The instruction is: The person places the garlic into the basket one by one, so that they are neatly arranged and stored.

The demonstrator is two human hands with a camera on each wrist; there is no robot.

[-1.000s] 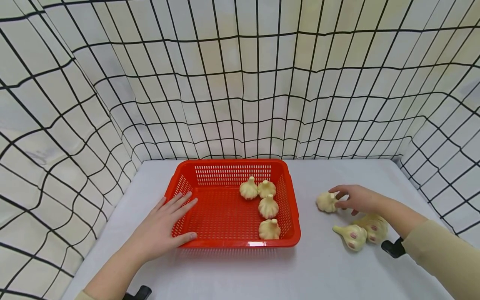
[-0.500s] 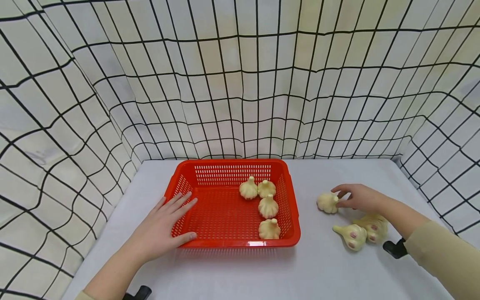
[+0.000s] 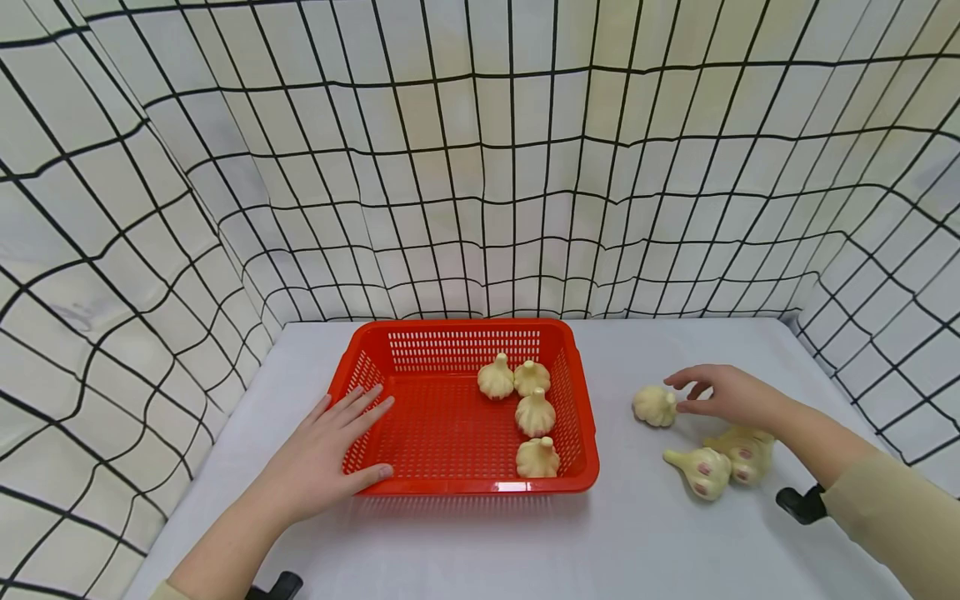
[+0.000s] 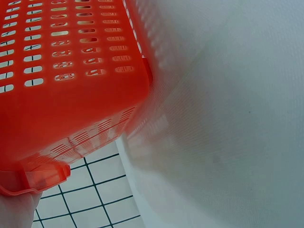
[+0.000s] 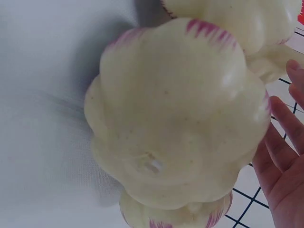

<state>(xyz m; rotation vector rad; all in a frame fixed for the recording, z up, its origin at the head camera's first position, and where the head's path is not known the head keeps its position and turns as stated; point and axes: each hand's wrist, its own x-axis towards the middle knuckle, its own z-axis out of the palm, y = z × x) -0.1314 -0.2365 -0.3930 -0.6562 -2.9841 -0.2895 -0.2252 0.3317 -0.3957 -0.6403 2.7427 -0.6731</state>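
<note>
My left hand (image 3: 318, 458) rests with spread, straight fingers over the left rim of a red plastic basket (image 3: 457, 486). Inside the basket's right half sit several garlic bulbs (image 3: 535, 414). On the table to the right, my right hand (image 3: 723, 393) is just beside a single garlic bulb (image 3: 652, 406), fingers slightly bent and gripping nothing; whether the thumb touches the stem I cannot tell. Below that hand lie more bulbs, one a long-stemmed garlic bulb (image 3: 705, 472). In the right wrist view a large garlic bulb (image 5: 175, 104) partly covers the others, with the right hand (image 5: 285, 161) at the edge.
A white cloth covers the table (image 3: 480, 550). Black netting (image 3: 480, 167) over white sheeting rises behind and on both sides. In the left wrist view, the perforated basket wall (image 4: 71, 95) stands on the cloth.
The right hand has drawn slightly back and right from the single bulb, which shifted a little earlier. The left hand and the basket stay where they were.
</note>
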